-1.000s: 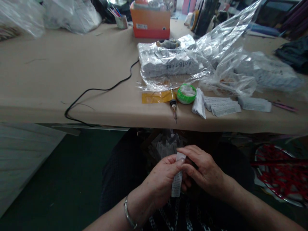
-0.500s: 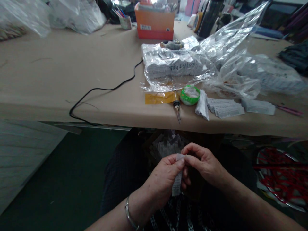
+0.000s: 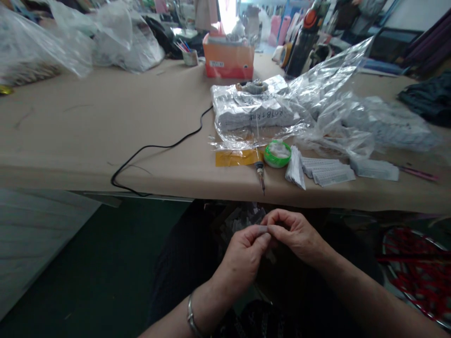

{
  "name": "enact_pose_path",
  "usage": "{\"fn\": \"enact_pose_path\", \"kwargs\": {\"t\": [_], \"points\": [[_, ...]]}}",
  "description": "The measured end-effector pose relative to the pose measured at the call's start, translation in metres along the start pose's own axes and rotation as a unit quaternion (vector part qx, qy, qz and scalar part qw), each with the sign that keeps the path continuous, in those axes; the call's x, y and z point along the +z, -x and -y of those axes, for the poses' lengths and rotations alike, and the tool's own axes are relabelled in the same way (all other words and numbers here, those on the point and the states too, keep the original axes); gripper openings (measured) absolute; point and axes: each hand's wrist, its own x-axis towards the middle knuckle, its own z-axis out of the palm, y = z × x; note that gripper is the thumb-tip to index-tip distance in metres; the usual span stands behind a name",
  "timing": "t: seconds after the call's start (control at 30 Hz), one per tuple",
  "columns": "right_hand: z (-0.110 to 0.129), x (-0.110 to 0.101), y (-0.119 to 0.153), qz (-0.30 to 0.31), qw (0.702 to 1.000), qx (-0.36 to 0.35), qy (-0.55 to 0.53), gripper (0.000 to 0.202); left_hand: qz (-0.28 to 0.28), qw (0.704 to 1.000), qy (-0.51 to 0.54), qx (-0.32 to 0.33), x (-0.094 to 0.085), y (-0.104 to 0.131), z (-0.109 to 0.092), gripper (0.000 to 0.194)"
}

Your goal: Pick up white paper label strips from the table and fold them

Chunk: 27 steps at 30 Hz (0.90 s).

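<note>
Across the far left of a beige-covered counter, clear plastic bags lie bunched together, and a thin black cable curves to the near edge. Further right, a flat amber sheet lies beside a slim pen-like tool with a metal tip, whose point reaches the counter's edge.

Below that edge, above the person's lap, the left hand grasps a small pale printed slip between thumb and curled forefinger. Most of the slip is hidden by the fingers. Just right of it, the right hand has thumb and forefinger pinched together at the slip's end, its grip meeting the left fingertips; whether it has hold of the slip itself, I cannot tell. For neat work, the left grip would best be firm but light, so thin material does not crease, while the right makes small moves close to the pinch.

Up on the counter, a round bright-green tub with white contents stands just left of fanned white printed strips. Farther right lies a thin pink tool.
</note>
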Motion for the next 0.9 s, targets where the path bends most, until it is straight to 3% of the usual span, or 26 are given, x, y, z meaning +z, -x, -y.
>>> {"fn": "enact_pose_path", "kwargs": {"t": [0.13,0.33,0.6,0.9], "points": [[0.011,-0.004,-0.011,-0.034,0.995,-0.051,0.077,0.011,-0.072,0.988,-0.110,0.076,-0.008,-0.010,-0.007,0.018],[0.017,-0.008,-0.020,-0.079,0.975,-0.086,0.187,0.008,-0.133,0.953,-0.215,0.169,-0.012,-0.021,-0.017,0.014],[0.022,-0.011,-0.029,-0.125,0.940,-0.147,0.281,0.008,-0.149,0.926,-0.268,0.222,-0.014,-0.033,-0.017,0.017],[0.021,-0.014,-0.033,-0.145,0.917,-0.191,0.318,0.006,-0.169,0.921,-0.258,0.240,-0.013,-0.036,-0.023,0.016]]}}
